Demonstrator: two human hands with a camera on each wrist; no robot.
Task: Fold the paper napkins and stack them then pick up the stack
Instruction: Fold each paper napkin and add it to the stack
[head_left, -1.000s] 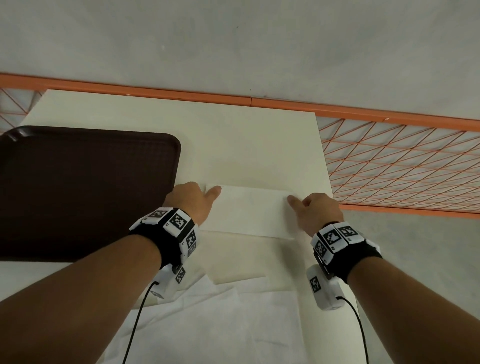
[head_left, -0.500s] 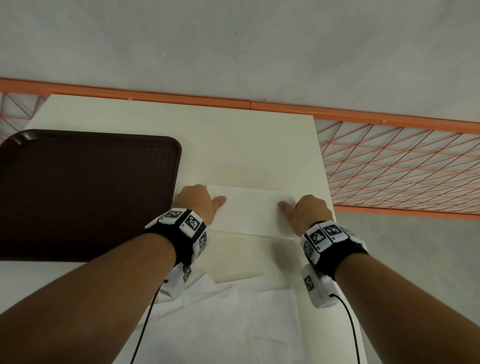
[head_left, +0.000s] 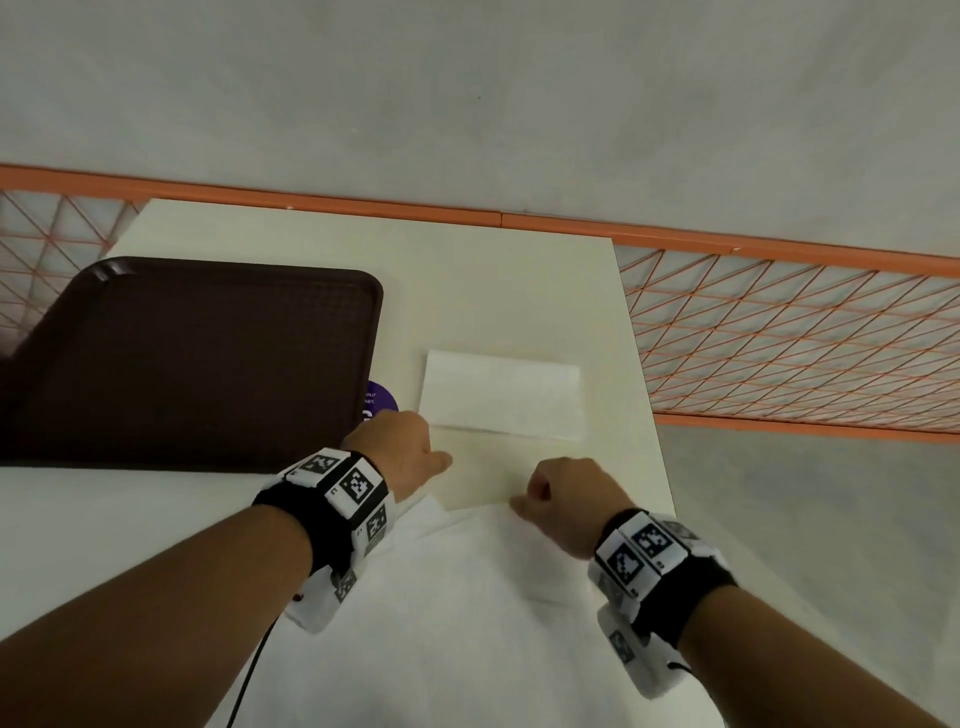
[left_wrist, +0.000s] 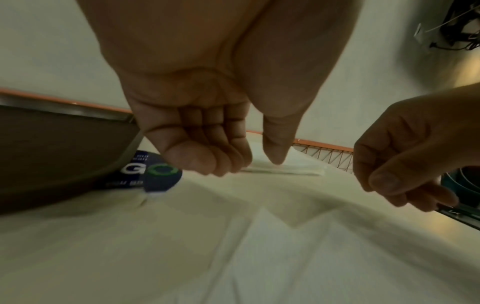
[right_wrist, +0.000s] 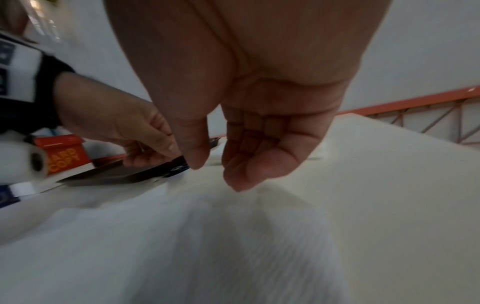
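1. Folded napkin (head_left: 501, 395) lay flat on the counter (head_left: 467, 291), far of both hands, right of the brown tray (head_left: 187, 364). Nothing touched it.
2. Unfolded napkins (head_left: 467, 613) lay spread at the near edge, under the wrists, their far corner reaching between the hands.
3. Left hand (head_left: 400, 457) hovered over the near-left part of the sheets, fingers (left_wrist: 207, 152) curled into the palm, thumb pointing down; the grip was clenched on nothing.
4. Right hand (head_left: 566, 499) sat above the far corner of the sheets, fingers loosely curled, thumb close to them. The right wrist view showed no paper between them, so the grip was slack and empty.
5. Judged step: taking up the next sheet. To do it well, pinch only the top layer at its far corners, lift low, and bring edge to edge before creasing; thin paper likely drags its neighbours.
6. A purple round sticker (head_left: 379, 400) showed on the counter at the tray's right rim.
7. Open counter lay between the sheets and the folded napkin; that was room enough to fold. The counter's right edge ran near the right hand, with orange mesh fencing (head_left: 779, 338) beyond; the tray closed off the left.
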